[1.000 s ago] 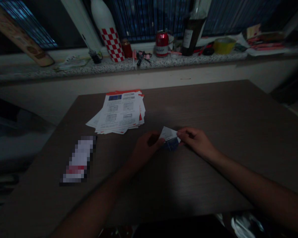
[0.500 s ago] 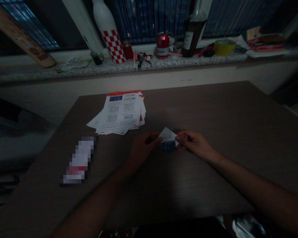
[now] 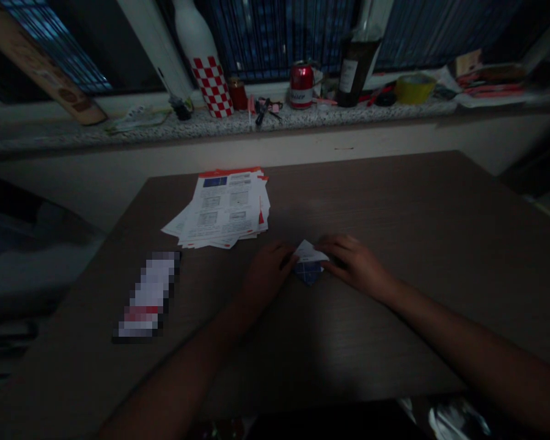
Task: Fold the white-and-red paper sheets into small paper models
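Note:
A small folded paper (image 3: 308, 270), white at its upper point and dark blue with pale lines below, lies on the brown table in front of me. My left hand (image 3: 269, 267) is closed at its left corner, thumb and fingertips against the edge. On the other side, my right hand (image 3: 348, 260) has its fingers stretched out and apart from the thumb, around the right corner. These fingers are slightly blurred, and whether they press on the paper is hard to make out in the dim light.
Beyond my left hand lies a fanned stack of printed sheets (image 3: 224, 211). A phone with a blurred screen (image 3: 149, 293) rests at the left. Along the window sill (image 3: 302, 121) stand a checkered bottle (image 3: 213, 85), a red can (image 3: 301, 85), a dark bottle (image 3: 352, 73) and yellow tape (image 3: 414, 88).
My right hand has loosened its pinch on the right corner, and its fingers have spread out. The folded paper sits slightly lower in view, with more of its blue part showing.

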Demonstrator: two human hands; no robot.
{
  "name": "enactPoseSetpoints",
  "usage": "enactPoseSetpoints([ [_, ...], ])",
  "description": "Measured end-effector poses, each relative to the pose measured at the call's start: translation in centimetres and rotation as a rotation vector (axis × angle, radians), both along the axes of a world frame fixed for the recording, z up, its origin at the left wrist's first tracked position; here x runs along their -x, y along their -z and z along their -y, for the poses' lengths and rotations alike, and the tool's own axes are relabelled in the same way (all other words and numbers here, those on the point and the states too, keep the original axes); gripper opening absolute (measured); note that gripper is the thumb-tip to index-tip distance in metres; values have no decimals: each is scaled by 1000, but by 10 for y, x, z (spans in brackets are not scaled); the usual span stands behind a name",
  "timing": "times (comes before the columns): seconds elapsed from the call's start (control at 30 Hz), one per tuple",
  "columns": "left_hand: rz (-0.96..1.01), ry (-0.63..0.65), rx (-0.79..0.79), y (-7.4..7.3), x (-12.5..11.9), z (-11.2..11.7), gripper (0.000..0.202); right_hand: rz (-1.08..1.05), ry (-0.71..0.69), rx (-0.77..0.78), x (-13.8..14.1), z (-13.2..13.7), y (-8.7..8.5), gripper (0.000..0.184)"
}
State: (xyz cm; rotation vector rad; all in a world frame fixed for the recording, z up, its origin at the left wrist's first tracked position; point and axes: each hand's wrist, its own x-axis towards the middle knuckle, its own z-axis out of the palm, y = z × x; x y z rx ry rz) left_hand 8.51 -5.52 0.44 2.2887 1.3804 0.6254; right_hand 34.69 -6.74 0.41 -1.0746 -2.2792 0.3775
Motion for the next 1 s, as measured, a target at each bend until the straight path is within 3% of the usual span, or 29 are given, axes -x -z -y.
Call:
enactPoseSetpoints([
  [0.23, -67, 55, -116, 0, -1, 4, 29, 118, -104, -20, -2, -5, 6, 38],
  [0.5, -228, 378, -202, -6, -3, 13, 33, 193, -46, 19, -16, -17, 5, 41],
  [1.0, -304, 488, -121, -6, 7, 20, 57, 264, -179, 43, -12, -3, 16, 68],
])
